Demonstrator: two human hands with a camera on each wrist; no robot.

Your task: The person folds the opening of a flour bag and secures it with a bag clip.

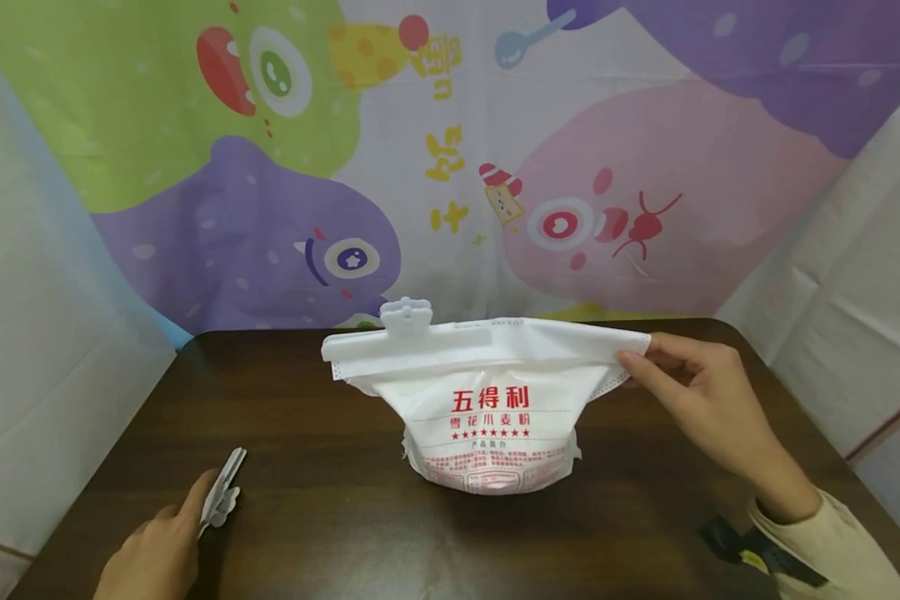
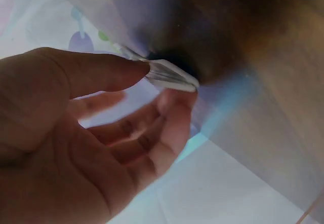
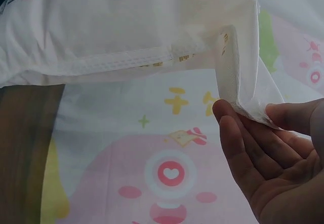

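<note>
A white flour bag with red print [image 1: 487,417] stands on the table, its top folded over into a wide strip. A white bag clip [image 1: 407,318] sits on the left part of that fold. My right hand [image 1: 708,400] pinches the fold's right corner between thumb and fingers; the right wrist view shows the same grip on the bag's corner [image 3: 248,95]. At the lower left, away from the bag, my left hand [image 1: 153,542] holds a second white clip [image 1: 223,492]. In the left wrist view this clip [image 2: 172,76] lies between thumb and forefinger.
The dark wooden table [image 1: 307,533] lies under everything. Behind it hangs a curtain [image 1: 450,250] printed with cartoon monsters. White sheets [image 1: 45,350] close off both sides. A dark strap [image 1: 783,554] is around the right sleeve.
</note>
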